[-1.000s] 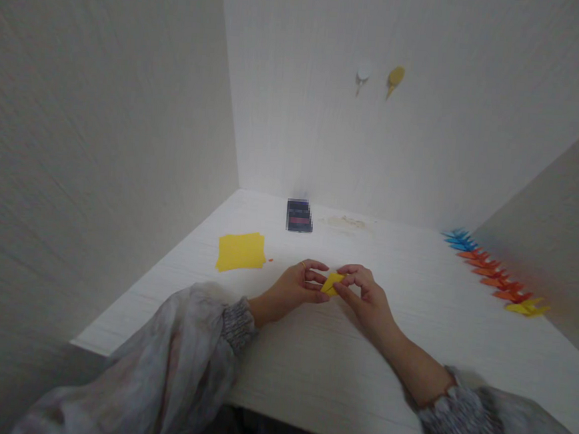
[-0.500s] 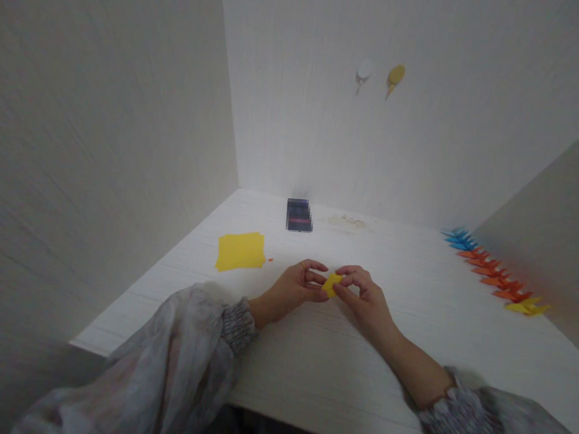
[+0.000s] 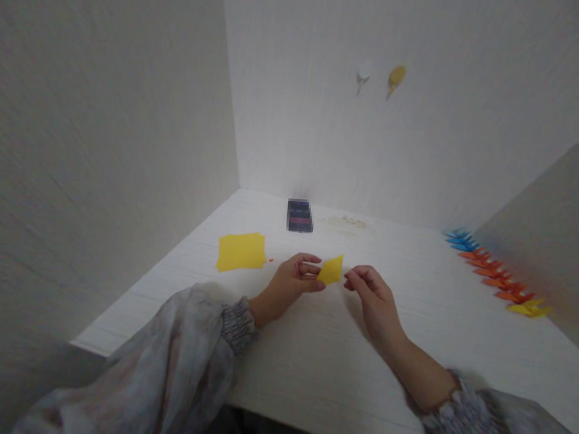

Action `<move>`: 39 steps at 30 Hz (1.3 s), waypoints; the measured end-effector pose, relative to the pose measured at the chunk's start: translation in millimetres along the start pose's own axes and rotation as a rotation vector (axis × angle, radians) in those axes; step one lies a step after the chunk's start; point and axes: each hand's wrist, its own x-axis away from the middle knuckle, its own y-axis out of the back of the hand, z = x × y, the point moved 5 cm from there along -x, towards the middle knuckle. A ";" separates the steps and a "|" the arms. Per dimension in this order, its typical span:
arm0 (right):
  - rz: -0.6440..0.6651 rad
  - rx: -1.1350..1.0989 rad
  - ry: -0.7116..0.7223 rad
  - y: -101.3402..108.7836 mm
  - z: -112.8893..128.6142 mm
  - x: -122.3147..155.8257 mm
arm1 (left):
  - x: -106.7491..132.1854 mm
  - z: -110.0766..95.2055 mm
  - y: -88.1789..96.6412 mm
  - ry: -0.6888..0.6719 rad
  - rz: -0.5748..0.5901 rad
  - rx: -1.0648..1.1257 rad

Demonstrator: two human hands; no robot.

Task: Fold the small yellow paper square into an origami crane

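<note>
My left hand pinches a small folded yellow paper piece and holds it just above the white table. My right hand hovers a little to the right of the piece, fingers curled together, not touching it, with nothing visible in them. A stack of flat yellow paper squares lies on the table to the left of my left hand.
A row of folded paper pieces, blue, orange and yellow, runs along the right wall. A dark blurred object stands near the back wall. Two hooks hang on the back wall. Walls close in left and right.
The right hand let go of the yellow piece and drew slightly right. The left hand lifted the piece off the table and it now shows larger, partly unfolded or turned.
</note>
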 end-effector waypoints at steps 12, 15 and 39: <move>0.114 -0.102 -0.069 -8.3 -0.6 1.8 | 0.2 1.1 0.9 -0.006 -0.012 -0.014; 0.114 -0.107 -0.078 -9.1 -1.7 1.7 | 0.3 0.3 1.1 -0.013 -0.013 -0.029; 0.099 -0.108 -0.162 -6.0 -11.1 -0.7 | -1.0 7.6 -2.3 0.027 0.056 0.002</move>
